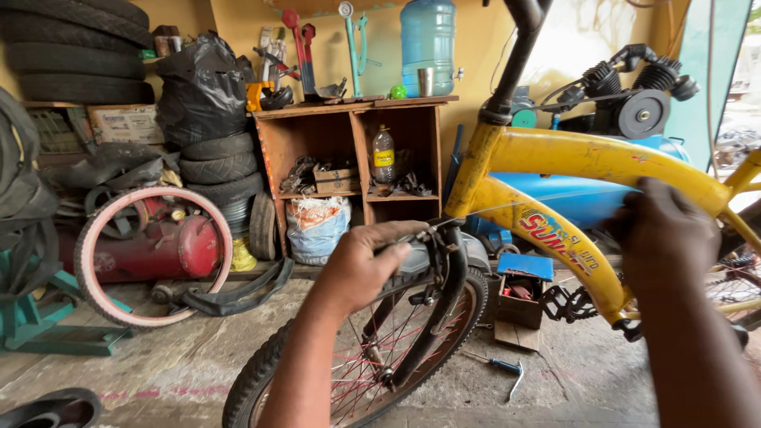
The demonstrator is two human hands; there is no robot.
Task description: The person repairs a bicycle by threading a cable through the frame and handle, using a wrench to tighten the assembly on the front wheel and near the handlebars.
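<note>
At frame centre our left hand (366,265) grips the front brake caliper (434,242) above the front wheel (380,357); at right, our right hand (662,230) pinches the taut brake cable (507,208) beside the yellow bicycle frame (587,158).

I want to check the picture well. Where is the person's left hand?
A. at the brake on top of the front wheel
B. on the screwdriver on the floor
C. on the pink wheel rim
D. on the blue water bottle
A: the left hand sits at the black brake above the front wheel of the yellow bicycle.
</note>
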